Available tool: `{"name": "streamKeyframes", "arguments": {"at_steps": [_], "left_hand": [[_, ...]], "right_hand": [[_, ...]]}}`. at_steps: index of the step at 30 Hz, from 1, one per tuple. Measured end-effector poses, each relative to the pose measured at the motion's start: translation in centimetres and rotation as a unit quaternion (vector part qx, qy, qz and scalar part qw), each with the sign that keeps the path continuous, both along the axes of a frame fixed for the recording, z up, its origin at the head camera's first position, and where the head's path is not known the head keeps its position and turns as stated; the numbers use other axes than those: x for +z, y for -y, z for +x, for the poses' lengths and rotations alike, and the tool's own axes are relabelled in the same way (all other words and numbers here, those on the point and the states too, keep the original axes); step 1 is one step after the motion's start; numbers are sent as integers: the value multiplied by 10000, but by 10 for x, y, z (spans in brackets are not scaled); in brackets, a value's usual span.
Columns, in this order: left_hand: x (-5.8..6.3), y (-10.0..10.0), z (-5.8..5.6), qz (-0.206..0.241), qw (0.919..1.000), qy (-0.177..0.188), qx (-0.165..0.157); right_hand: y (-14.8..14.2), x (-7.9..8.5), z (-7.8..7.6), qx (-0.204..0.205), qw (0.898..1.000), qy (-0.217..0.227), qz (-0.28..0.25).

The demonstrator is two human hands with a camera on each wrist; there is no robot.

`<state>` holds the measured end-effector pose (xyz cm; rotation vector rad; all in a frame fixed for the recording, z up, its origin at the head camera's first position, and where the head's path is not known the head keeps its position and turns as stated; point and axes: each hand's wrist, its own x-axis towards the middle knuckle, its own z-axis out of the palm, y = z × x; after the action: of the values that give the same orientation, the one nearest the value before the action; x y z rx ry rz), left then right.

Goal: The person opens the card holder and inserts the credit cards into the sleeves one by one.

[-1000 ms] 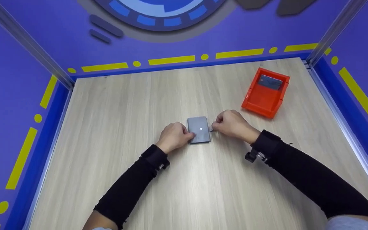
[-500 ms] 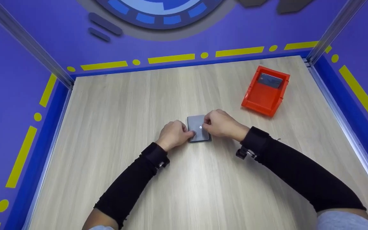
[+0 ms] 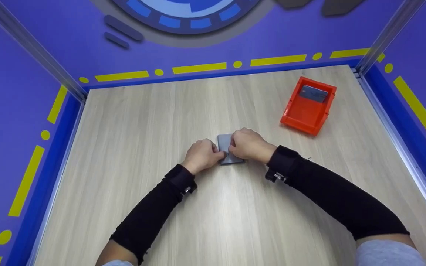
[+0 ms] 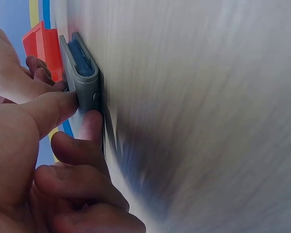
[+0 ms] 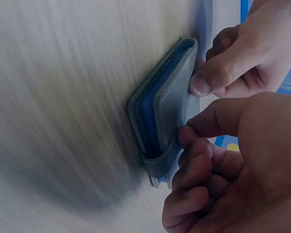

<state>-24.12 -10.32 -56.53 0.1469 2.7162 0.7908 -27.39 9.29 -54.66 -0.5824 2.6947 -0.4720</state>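
A small grey card wallet (image 3: 225, 140) with stitched edges lies on the table between the hands. Its blue inside shows in the right wrist view, where a strap (image 5: 161, 164) wraps round the open side. My left hand (image 3: 202, 155) grips the wallet's left edge, thumb on the cover and index finger at the spine (image 4: 89, 92). Over the right part of the wallet, my right hand (image 3: 250, 145) pinches the strap's end between thumb and index finger, its other fingers curled. The white stud seen earlier on the cover is hidden by the right hand.
At the back right of the wooden table (image 3: 154, 122) stands a red open bin (image 3: 303, 116) with a grey card (image 3: 313, 94) in it. Blue panels (image 3: 198, 55) with yellow marks enclose the table at the back and both sides.
My right hand has moved left from beside the wallet to over its cover, bringing the strap across. The left hand and the wallet have stayed in place.
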Motion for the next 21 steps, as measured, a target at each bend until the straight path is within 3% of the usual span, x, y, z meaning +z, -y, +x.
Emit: {"name": "streamKeyframes", "arguments": {"at_steps": [8, 21], "left_hand": [[1, 0, 1, 24, 10000, -64, -31], [-2, 0, -2, 4, 10000, 44, -41]], "right_hand": [[6, 1, -3, 273, 9995, -112, 110], [17, 4, 0, 260, 9984, -91, 497]]}}
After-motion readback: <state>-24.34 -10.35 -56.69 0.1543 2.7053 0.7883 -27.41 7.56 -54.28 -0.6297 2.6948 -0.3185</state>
